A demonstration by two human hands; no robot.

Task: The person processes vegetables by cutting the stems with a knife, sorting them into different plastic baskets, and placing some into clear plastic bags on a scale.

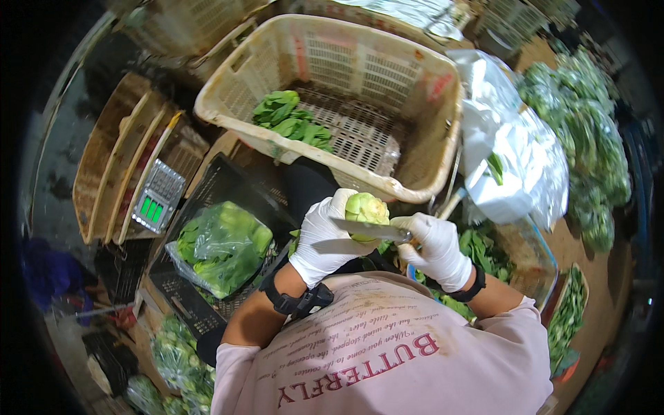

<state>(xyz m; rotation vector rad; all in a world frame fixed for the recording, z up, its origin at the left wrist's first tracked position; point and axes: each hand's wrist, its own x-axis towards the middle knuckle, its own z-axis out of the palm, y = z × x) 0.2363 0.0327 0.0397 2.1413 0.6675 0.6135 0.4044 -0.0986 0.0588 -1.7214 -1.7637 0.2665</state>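
Observation:
In front of my chest, my gloved left hand [328, 233] grips a head of leafy green vegetable [363, 207], its pale cut root end pointing up and away from me. My right hand [434, 250], in a white glove too, holds a knife [371, 228] by its handle. The blade lies across the vegetable's near side and reaches towards the left thumb. Most of the leaves are hidden under the left hand. Just beyond both hands stands a large, stained cream plastic crate [332, 155], with a small pile of leafy greens [293, 122] at its left end.
At left, a black crate [181, 290] carries a bag of greens [225, 246], near a digital scale display [158, 197] and stacked tan crates [116, 166]. Clear plastic sheeting [513, 150] hangs at right, with bagged greens [586, 140] beyond and another crate of greens [526, 249] by my right arm.

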